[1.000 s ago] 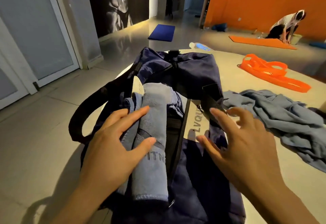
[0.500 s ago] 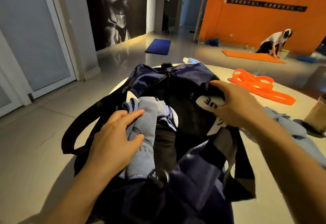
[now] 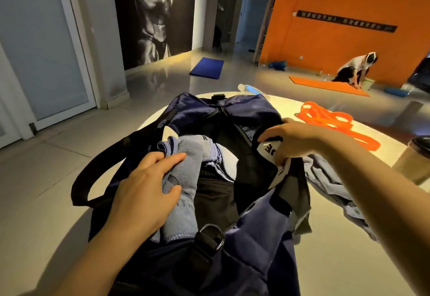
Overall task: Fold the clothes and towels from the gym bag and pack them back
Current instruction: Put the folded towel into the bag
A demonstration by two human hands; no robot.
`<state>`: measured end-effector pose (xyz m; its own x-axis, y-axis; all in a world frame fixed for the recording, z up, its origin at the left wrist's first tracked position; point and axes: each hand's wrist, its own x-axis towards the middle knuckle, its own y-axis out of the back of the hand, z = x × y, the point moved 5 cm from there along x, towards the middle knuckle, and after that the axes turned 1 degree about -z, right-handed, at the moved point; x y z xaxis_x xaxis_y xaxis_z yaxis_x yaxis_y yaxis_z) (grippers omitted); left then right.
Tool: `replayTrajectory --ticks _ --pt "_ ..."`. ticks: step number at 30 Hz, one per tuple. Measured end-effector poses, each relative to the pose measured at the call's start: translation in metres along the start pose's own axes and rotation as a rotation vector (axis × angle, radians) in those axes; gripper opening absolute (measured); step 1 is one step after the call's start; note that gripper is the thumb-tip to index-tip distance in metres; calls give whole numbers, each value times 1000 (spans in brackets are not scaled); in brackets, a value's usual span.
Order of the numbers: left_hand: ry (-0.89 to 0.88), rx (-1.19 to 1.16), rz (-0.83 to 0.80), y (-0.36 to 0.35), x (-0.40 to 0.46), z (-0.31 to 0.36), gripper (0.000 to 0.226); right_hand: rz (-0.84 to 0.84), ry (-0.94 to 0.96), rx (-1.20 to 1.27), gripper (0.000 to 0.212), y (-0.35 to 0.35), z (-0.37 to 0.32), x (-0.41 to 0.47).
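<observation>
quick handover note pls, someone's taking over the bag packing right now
Left hand: flat on the folded grey towel, pressing it into the navy gym bag.
Right hand: grip on the bag's right rim, holding the opening wide.
Done: towel and some darker folded items are in the bag.
Left: grey garment, unfolded on the table right of the bag, needs folding and packing.
</observation>
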<state>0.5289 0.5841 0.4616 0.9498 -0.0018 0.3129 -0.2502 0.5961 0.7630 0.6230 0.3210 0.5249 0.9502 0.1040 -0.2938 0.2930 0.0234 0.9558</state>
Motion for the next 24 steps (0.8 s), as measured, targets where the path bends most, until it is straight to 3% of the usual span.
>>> replayTrajectory --ticks 6,13,16,19,24 --pt "-9 13 12 -1 0 2 59 313 -251 -94 49 15 6 16" --pt "-70 152 18 2 -4 11 64 320 -82 12 22 13 11 12" --pt "-190 261 141 13 -7 32 64 317 -15 54 34 12 10 6" --pt "-240 41 136 21 10 56 58 289 7 97 57 14 11 4" --pt "-119 -372 -224 -41 77 94 52 310 37 274 65 23 15 2"
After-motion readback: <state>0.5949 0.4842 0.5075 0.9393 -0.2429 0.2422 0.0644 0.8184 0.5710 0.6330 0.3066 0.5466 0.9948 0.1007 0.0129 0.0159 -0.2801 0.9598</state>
